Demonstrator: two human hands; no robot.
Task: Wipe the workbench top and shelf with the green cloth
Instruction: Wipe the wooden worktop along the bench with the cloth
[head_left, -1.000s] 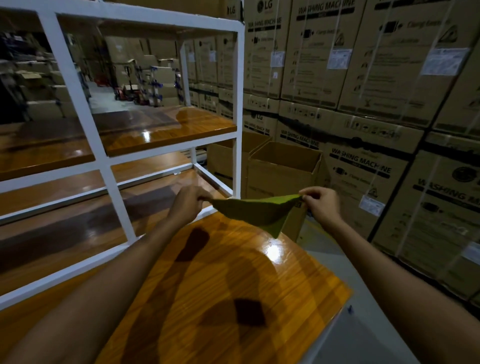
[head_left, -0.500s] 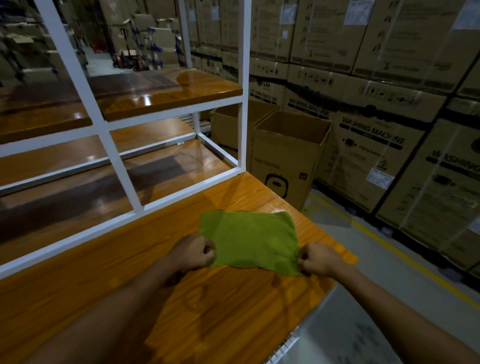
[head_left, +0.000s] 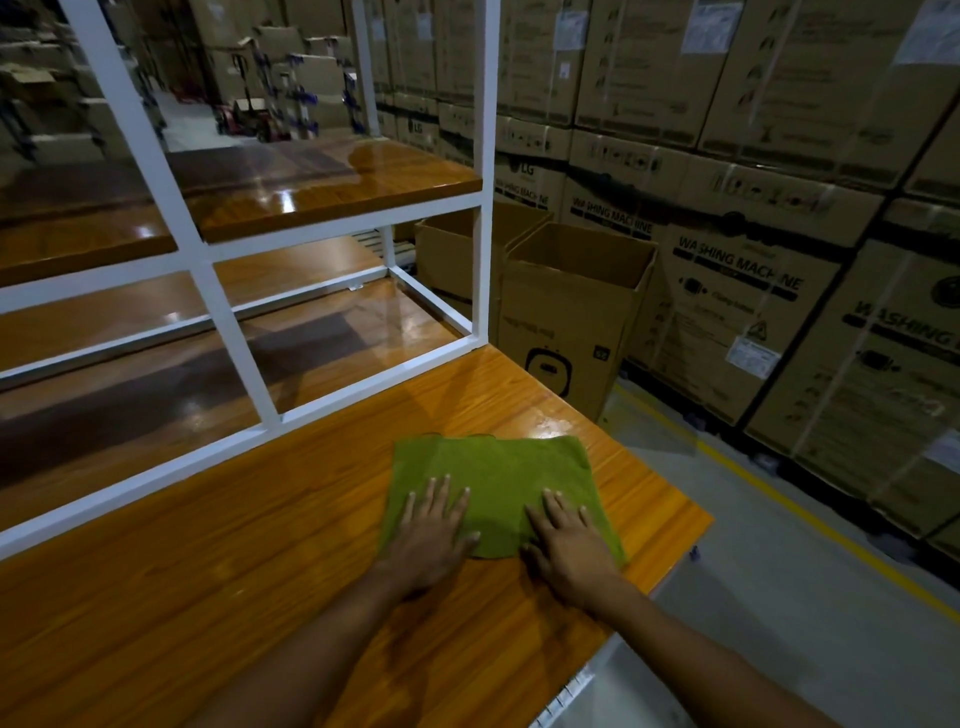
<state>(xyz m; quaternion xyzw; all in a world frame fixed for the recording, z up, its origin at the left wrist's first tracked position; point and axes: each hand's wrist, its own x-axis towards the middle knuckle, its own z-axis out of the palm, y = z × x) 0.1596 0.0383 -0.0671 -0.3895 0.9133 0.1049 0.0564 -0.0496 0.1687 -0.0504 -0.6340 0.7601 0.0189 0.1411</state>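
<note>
The green cloth (head_left: 493, 478) lies spread flat on the glossy wooden workbench top (head_left: 260, 571), near its right end. My left hand (head_left: 431, 535) rests palm-down on the cloth's near left part, fingers apart. My right hand (head_left: 566, 545) presses flat on its near right part, fingers apart too. Neither hand grips the cloth. Behind the cloth a white metal frame (head_left: 483, 208) carries a wooden shelf (head_left: 332, 182) above the bench.
An open cardboard box (head_left: 571, 312) stands on the floor just past the bench's right end, another behind it. Stacked washing-machine cartons (head_left: 753, 234) wall the right side. A yellow floor line (head_left: 779, 499) runs along them. The bench edge drops off at right.
The cloth went from held up stretched between both hands to laid on the bench. My hands let go of its corners and now lie flat on it.
</note>
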